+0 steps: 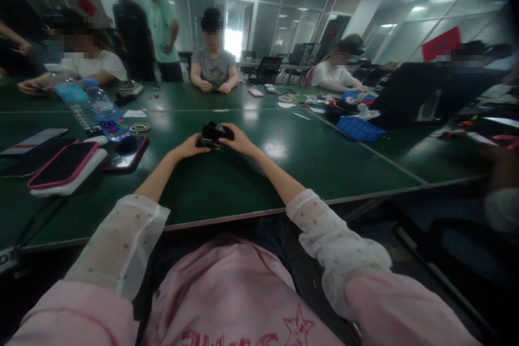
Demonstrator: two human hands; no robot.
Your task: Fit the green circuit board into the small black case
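A small black object (214, 134) is held between both hands just above the green table (243, 178). My left hand (192, 147) grips its left side, with the thumb along the near lower edge. From the right, my right hand (240, 140) is closed on its upper right part. The object has a glossy dark top and some fine detail on its near side, too small to make out.
On the left lie a phone in a pink case (60, 165), a red-edged phone (125, 152) and two water bottles (106, 113). A blue basket (360, 127), cables (300, 99) and a monitor (409, 94) are at the right. Several people sit or stand across the table.
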